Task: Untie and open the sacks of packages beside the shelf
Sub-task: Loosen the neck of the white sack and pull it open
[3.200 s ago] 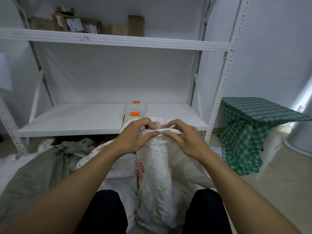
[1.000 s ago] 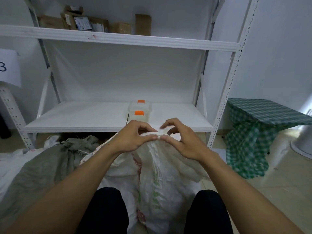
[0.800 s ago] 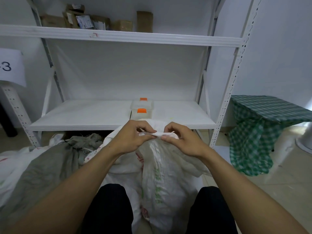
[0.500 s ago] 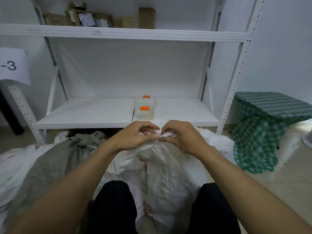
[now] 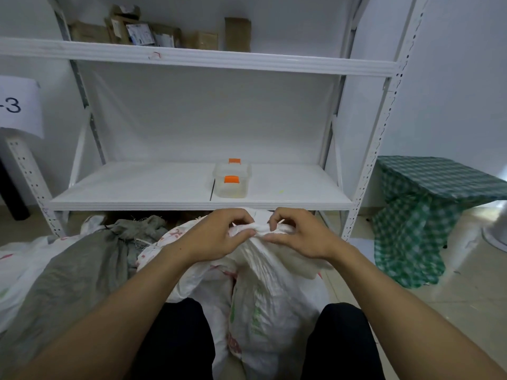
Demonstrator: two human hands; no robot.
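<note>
**Both hands on the tied neck of the white sack**

Your left hand and right hand meet at the bunched neck of the white woven sack. The sack stands upright between your legs, just short of the shelf at 12 o'clock. Each grip is narrow, with thumb and curled fingers pinching the gathered fabric. A second white sack presses against it at 10 o'clock, and a grey sack lies at 9 o'clock. Past your knuckles, a clear box with orange latches sits on the lower board. Cardboard parcels line the upper board. A green checked cloth drapes a desk at 3 o'clock, well apart from the sack.
</note>
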